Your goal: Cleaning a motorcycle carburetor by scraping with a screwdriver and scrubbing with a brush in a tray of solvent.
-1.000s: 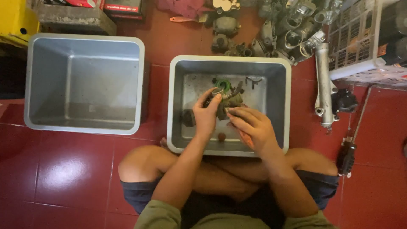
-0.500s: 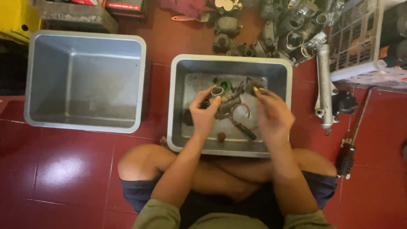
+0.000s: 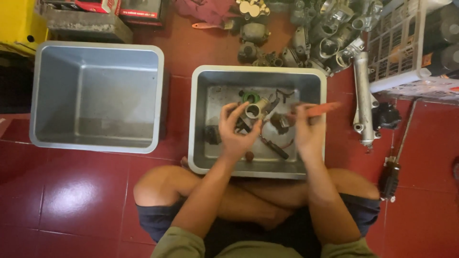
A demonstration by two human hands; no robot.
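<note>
My left hand (image 3: 234, 134) clamped the grey metal carburettor body (image 3: 254, 109) above the grey metal tub (image 3: 200, 119); my right hand (image 3: 310, 131) pinched an orange-handled brush (image 3: 321, 109). Judged risk: oily grip slipping, part dropping.

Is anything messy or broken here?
Nothing looks broken or spilled. Metal engine parts lie heaped on the red floor behind the tub. The left hand holds a metal part; the right hand grips an orange-handled tool. The other tub sits bare.
</note>
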